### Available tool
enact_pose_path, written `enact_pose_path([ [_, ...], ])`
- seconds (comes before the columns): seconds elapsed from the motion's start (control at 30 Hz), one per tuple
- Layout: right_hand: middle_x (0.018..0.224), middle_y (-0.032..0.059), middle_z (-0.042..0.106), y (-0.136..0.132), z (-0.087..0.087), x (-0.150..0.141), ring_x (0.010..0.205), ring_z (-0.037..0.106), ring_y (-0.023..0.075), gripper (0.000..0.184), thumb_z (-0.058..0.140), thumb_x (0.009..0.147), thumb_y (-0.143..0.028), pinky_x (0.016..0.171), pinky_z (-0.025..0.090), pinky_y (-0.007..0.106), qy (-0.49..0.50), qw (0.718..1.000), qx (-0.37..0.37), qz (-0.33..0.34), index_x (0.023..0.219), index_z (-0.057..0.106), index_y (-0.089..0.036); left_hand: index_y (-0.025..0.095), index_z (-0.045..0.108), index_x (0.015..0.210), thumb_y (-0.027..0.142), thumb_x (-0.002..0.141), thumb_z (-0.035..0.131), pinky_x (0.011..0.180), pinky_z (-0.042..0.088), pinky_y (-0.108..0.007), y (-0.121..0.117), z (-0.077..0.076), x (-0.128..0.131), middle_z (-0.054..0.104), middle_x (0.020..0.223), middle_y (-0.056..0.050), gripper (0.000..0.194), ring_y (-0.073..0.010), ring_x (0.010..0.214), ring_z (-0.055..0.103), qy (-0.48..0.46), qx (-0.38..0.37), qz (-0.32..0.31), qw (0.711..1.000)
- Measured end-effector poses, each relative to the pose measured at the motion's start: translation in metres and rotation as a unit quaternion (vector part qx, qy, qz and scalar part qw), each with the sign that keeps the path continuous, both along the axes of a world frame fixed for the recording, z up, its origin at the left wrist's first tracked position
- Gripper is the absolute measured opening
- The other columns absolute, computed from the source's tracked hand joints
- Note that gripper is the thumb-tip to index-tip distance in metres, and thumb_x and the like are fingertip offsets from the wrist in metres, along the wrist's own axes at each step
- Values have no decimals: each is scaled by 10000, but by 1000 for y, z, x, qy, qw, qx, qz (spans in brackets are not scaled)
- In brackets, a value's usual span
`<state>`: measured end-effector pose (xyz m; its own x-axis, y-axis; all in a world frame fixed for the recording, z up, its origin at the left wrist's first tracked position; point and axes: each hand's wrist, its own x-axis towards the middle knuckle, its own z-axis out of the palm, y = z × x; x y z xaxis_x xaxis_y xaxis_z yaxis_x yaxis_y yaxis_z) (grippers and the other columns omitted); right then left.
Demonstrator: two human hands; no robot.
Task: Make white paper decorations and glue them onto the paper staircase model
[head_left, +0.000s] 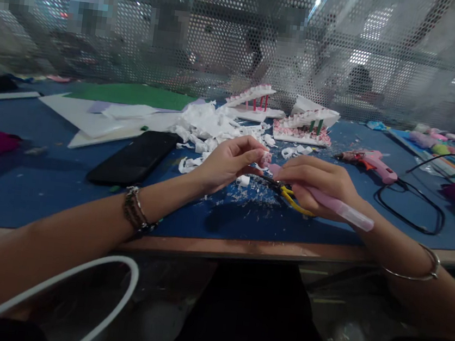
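Between the thumb and fingers of my left hand (pixel 232 161) is a small pink-and-white piece (pixel 266 157), too small to name. My right hand (pixel 318 185) grips a pink pen-like tool (pixel 336 206) with a clear rear end. Its front end points left and meets or nearly meets the small piece; the exact contact is hard to see. Below my right hand lies a yellow-handled cutting tool (pixel 290 198), partly covered by the fingers. Torn white scraps (pixel 211 127) are heaped just beyond my left hand.
Two small white models (pixel 255 105) with sloping tops stand at the back. On the right are a pink glue gun (pixel 376 164) and its black cord (pixel 437 227). A black phone (pixel 134 158), white sheets (pixel 65 111) and a green sheet (pixel 133 94) lie left.
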<state>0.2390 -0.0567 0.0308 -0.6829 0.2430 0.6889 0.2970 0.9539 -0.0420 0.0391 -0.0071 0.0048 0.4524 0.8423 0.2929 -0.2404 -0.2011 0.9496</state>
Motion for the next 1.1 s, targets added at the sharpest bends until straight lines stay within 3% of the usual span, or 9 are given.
enact_pose_path([
  [0.13, 885, 61, 604, 0, 1, 1, 803, 569, 96, 204, 431, 819, -106, 722, 485, 252, 4, 1000, 18, -22, 969, 563, -149, 160, 583, 759, 313, 692, 693, 575, 490, -176, 0, 0, 0, 595, 703, 22, 200, -56, 603, 554, -7, -4, -13, 1000],
  [0.7, 948, 69, 579, -1, 2, 1, 856, 560, 96, 200, 437, 832, -123, 756, 472, 241, -23, 1000, 2, -6, 984, 567, -140, 145, 547, 693, 417, 653, 708, 531, 445, -179, -2, 2, 2, 542, 600, 36, 319, -49, 512, 518, -7, -15, -30, 999],
  [1.1, 952, 87, 595, 0, 1, 3, 874, 563, 103, 228, 437, 829, -119, 770, 471, 255, -17, 1000, -20, 8, 1001, 585, -97, 130, 554, 710, 298, 751, 635, 556, 427, -158, -1, -1, 1, 547, 602, 36, 190, -41, 533, 531, -23, -19, -35, 999],
])
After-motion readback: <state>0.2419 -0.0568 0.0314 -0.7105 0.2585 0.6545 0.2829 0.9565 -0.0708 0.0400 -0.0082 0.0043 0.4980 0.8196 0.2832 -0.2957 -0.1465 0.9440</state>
